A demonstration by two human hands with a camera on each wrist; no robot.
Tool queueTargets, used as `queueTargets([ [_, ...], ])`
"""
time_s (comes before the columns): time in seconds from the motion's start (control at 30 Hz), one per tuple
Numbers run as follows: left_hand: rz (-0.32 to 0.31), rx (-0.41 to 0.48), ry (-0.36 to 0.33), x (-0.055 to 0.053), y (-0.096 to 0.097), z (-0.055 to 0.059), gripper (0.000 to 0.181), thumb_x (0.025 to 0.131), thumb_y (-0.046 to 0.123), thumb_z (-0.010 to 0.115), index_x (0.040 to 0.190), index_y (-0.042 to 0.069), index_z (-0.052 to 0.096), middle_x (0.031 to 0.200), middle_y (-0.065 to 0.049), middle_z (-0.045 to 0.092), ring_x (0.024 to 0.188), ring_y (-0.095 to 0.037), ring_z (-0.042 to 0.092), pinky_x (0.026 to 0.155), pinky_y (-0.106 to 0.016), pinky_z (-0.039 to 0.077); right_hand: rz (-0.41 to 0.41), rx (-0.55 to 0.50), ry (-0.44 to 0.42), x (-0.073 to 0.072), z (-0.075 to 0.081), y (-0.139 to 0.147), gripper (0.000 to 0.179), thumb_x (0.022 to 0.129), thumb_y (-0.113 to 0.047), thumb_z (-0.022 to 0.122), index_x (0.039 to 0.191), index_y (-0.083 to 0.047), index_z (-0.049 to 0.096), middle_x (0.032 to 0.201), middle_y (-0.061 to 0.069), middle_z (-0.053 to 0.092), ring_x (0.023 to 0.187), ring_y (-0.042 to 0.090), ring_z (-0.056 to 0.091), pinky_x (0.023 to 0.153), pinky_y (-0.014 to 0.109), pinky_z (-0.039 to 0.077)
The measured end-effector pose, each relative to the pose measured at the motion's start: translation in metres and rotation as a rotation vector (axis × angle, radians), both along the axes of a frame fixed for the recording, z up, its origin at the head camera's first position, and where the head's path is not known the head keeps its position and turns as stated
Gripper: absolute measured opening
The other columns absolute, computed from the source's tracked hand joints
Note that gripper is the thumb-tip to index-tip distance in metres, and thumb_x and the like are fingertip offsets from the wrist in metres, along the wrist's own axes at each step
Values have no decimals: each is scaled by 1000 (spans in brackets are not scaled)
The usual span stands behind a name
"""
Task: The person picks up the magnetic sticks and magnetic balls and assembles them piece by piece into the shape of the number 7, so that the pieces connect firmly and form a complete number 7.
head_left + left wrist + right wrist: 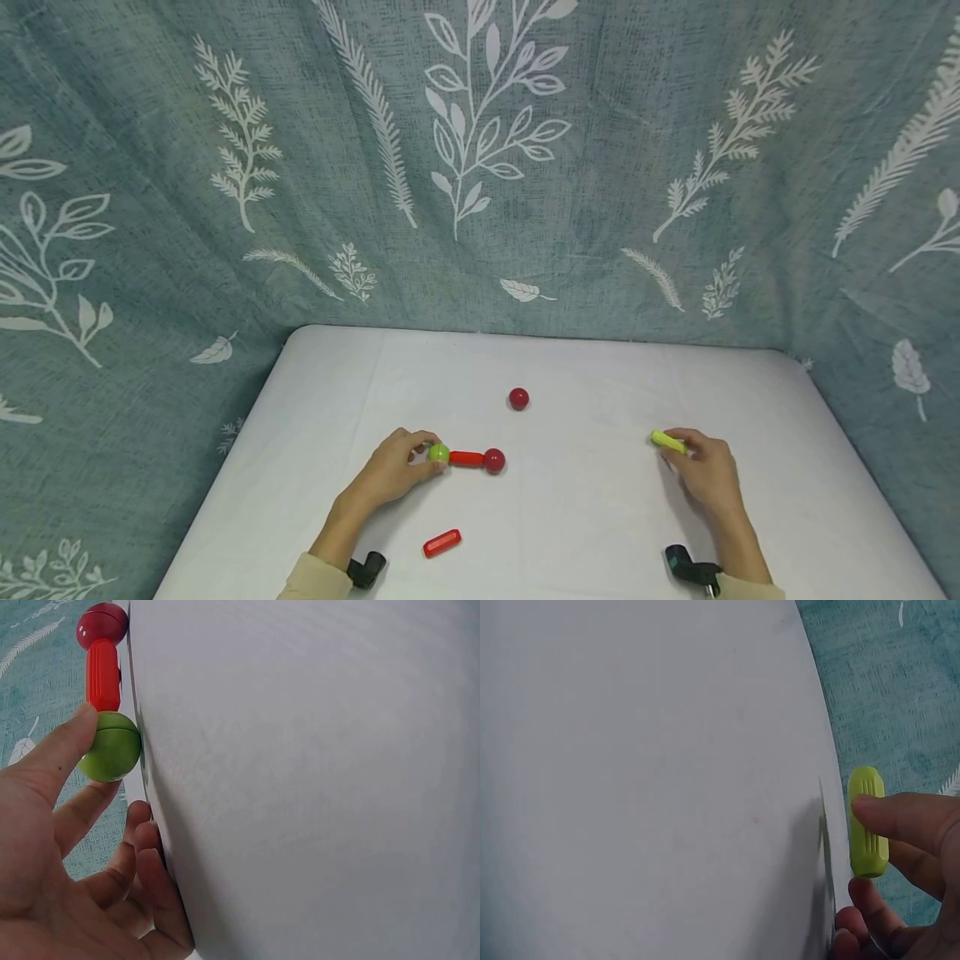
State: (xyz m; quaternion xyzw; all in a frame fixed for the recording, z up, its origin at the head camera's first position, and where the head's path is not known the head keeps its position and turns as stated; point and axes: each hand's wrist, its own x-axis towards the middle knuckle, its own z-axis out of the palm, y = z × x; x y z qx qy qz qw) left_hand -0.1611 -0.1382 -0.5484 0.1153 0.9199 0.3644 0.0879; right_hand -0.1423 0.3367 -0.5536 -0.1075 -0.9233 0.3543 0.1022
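Observation:
On the left side of the white table, my left hand [401, 464] pinches a green ball [112, 750] between thumb and fingers. A red ridged rod [467, 459] joins that green ball to a dark red ball [494, 461], forming one straight piece. My right hand [707, 468], over the table's right side, holds a yellow-green ridged rod [868, 825] between thumb and fingers. In the right wrist view the thumb lies across the rod's grooved face. Nothing is attached to either visible end of this rod.
A loose dark red ball [519, 398] lies toward the back of the white table [577, 517]. Nearer the front, a separate red rod [442, 543] lies at a slant. Behind the table hangs a teal leaf-patterned cloth [600, 167].

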Motion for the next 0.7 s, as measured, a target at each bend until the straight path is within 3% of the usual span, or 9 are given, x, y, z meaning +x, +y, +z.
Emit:
queueTargets([
  [0.23, -2, 0, 1, 1, -1, -1, 33, 87, 39, 78, 116, 25, 70, 101, -1, 57, 91, -18, 52, 67, -34, 46, 49, -67, -114, 8, 17, -17, 33, 94, -17, 71, 123, -2, 67, 123, 28, 59, 97, 32, 53, 70, 38, 41],
  [0.4, 3, -1, -3, 1, 0, 1, 33, 87, 39, 78, 116, 24, 70, 101, -2, 57, 90, -18, 52, 66, -34, 46, 95, -78, -129, 11, 24, -27, 35, 95, -25, 71, 125, -7, 66, 121, 23, 60, 93, 27, 53, 68, 35, 41],
  [0.7, 17, 10, -4, 2, 2, 3, 31, 87, 36, 78, 115, 25, 70, 101, -2, 57, 90, -20, 52, 67, -34, 46, 106, -145, -165, 15, 32, -52, 40, 96, -35, 70, 129, -13, 64, 117, 13, 64, 101, 28, 56, 70, 34, 45],
])
